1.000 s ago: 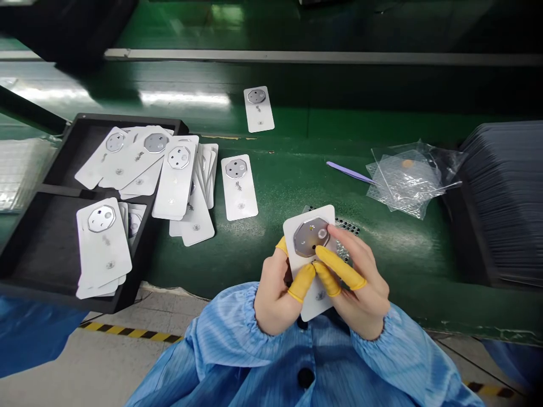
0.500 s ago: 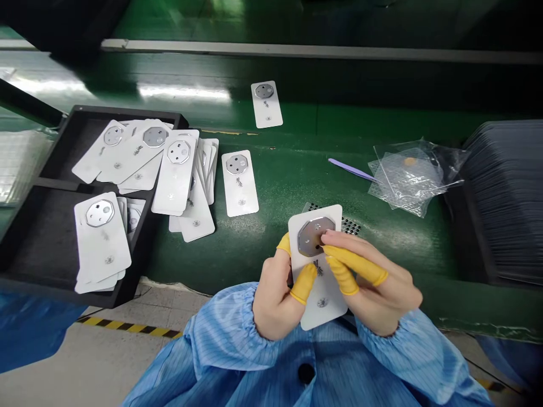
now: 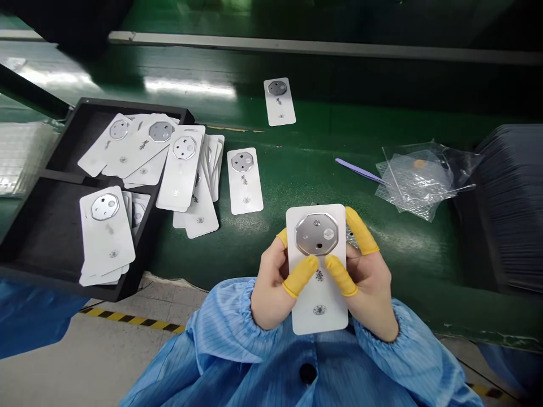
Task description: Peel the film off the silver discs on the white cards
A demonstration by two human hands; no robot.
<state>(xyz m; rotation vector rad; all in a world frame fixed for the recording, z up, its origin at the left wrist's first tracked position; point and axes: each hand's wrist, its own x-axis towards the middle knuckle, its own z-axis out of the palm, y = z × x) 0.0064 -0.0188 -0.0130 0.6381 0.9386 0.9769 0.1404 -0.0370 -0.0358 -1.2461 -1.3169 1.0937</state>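
Observation:
Between my two hands I hold a white phone back cover (image 3: 320,325) with a grey octagonal camera plate (image 3: 311,232) near its top. My left hand (image 3: 278,285) grips the left edge, its yellow-cotted thumb pressed on the face just below the plate. On the opposite edge my right hand (image 3: 367,277) is closed the same way, thumb on the face and a yellow-cotted index finger along the side. The other fingers are hidden behind the cover. Behind it, partly covered, lies a perforated sheet (image 3: 350,234). A similar cover (image 3: 246,192) lies flat to the left.
A black two-part tray (image 3: 38,226) at the left holds several covers, with more piled (image 3: 180,169) over its right edge. Another cover (image 3: 280,110) lies farther back. To the right are purple tweezers (image 3: 360,170), clear plastic film (image 3: 413,183) and stacked dark sheets (image 3: 513,209).
My right hand has moved from the camera plate to the cover's right edge, its thumb now on the face. The cover has turned from tilted to nearly straight.

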